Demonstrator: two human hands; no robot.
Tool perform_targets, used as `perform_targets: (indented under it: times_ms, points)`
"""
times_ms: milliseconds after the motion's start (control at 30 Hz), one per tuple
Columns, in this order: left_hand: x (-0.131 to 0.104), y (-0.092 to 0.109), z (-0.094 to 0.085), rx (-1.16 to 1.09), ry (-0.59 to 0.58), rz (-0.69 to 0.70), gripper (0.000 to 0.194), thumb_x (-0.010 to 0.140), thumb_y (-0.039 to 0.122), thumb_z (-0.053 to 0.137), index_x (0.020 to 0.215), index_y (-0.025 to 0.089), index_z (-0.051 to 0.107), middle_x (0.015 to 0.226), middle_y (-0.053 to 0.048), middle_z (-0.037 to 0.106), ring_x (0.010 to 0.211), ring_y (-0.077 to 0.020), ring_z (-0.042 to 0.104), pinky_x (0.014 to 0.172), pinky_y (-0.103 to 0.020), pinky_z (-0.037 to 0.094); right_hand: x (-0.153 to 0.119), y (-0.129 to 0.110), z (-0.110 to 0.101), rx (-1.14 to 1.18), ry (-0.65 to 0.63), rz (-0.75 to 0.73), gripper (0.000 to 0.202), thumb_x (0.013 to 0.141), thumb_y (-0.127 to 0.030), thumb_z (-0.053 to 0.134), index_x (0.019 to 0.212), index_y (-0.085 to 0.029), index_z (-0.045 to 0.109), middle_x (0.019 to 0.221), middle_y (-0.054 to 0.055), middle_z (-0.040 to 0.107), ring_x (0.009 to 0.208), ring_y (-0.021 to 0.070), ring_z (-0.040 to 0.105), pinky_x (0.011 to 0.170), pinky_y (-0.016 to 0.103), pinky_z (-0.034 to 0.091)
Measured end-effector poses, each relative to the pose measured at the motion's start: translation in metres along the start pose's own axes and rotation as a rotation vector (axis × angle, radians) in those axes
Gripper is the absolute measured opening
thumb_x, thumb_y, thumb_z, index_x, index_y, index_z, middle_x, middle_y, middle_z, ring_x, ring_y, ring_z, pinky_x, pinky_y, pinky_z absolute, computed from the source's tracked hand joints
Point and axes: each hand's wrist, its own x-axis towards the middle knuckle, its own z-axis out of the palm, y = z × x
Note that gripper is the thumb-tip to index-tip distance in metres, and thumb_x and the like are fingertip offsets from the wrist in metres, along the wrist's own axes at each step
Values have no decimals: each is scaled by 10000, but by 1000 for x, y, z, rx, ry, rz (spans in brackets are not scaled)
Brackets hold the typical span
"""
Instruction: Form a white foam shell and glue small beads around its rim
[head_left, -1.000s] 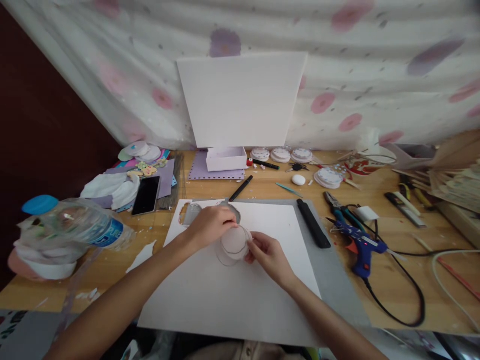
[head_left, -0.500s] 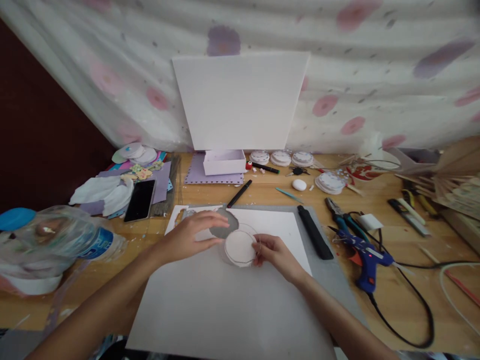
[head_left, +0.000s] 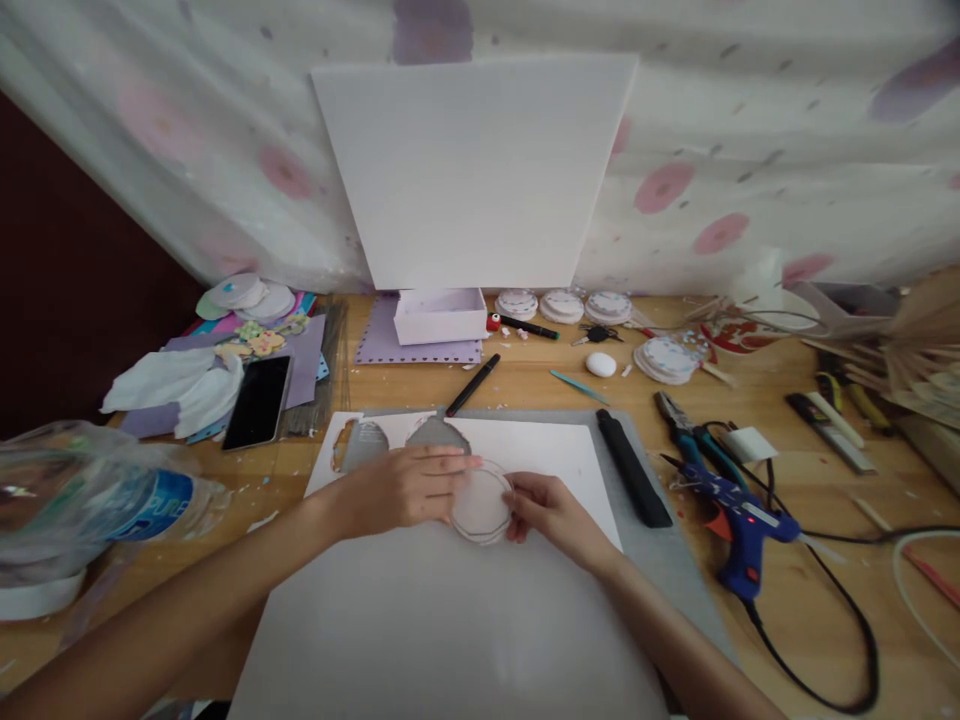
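Between my hands is a round white disc (head_left: 481, 508) with a thin dark line near its edge and a thin ring or wire looped about it. My right hand (head_left: 541, 510) pinches the disc's right edge between thumb and fingers. My left hand (head_left: 409, 488) has its fingers stretched out, their tips at the disc's left and upper edge; whether they press on it I cannot tell. Beneath both hands lies a white board (head_left: 435, 610). Behind my left hand, round holes are cut in the sheet, with a grey mat (head_left: 649, 560) showing through.
Right of the board are a black cylindrical tool (head_left: 634, 470), pliers (head_left: 679, 425) and a blue glue gun (head_left: 742, 540) with its cord. A black marker (head_left: 474, 385), a white box (head_left: 441, 317) and disc stacks (head_left: 666, 358) stand behind. At left lie a phone (head_left: 257, 402) and a bottle (head_left: 161, 505).
My left hand has moved right and down onto the disc's left side, its fingers now flatter. My right hand keeps its pinch. The view has shifted slightly.
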Motion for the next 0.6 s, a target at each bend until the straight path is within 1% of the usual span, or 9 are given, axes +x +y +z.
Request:
perform_targets:
  times_ms: [67,100,167,233,300,367,433,500,600]
  points:
    - [2,2,2,18,4,-10,186,902,229,514,808,176,665,956,-95,712,1142,-216,577,1067,-435,390,1,1,2,9,46,-1,354,841,-467,533,944,-148,646,586,-3,622,525,137,579,546,264,474]
    - [3,3,4,19,24,-28,198,897,258,524,775,177,656,871,-82,712,1078,-216,610,1042,-434,411,2,2,3,12,67,0,370,840,-469,531,978,-145,646,583,-3,622,520,138,578,544,267,475]
    - [2,7,10,-10,78,-105,205,889,283,540,750,167,636,757,-60,684,990,-211,627,955,-393,469,3,3,5,19,103,-1,393,837,-468,531,1020,-139,643,574,-2,620,514,141,575,546,273,476]
    - [3,12,18,-76,153,-198,199,878,285,557,737,158,619,726,-56,650,937,-201,614,837,-322,506,3,4,6,28,134,-2,399,833,-468,534,1028,-137,643,571,0,620,516,144,575,553,279,480]
    - [4,19,25,-135,253,-291,201,863,283,576,708,157,602,718,-54,624,882,-189,601,762,-288,506,3,5,7,33,157,-5,399,827,-473,538,1017,-140,647,569,1,618,517,145,575,554,281,481]
    - [7,24,30,-155,361,-360,206,849,280,591,681,162,583,707,-51,607,853,-186,593,753,-294,502,2,6,8,27,166,-10,395,825,-478,540,1002,-142,651,569,1,616,519,146,575,552,281,482]
    - [8,27,35,-156,434,-413,197,836,267,602,672,166,564,695,-47,598,861,-193,591,756,-305,500,1,7,10,17,171,-16,392,830,-478,537,1008,-146,646,570,-2,611,519,147,575,548,280,481]
    - [8,28,39,-165,456,-447,191,822,257,616,667,170,546,689,-43,593,880,-200,589,752,-304,500,0,9,12,2,189,-26,381,837,-473,532,1020,-154,631,568,-8,602,512,146,571,538,276,476]
    - [6,28,44,-187,438,-460,190,809,249,633,665,173,533,682,-38,589,902,-203,585,757,-300,501,-2,12,15,-39,242,-47,346,844,-458,528,1005,-163,608,559,-17,575,492,143,558,513,270,464]
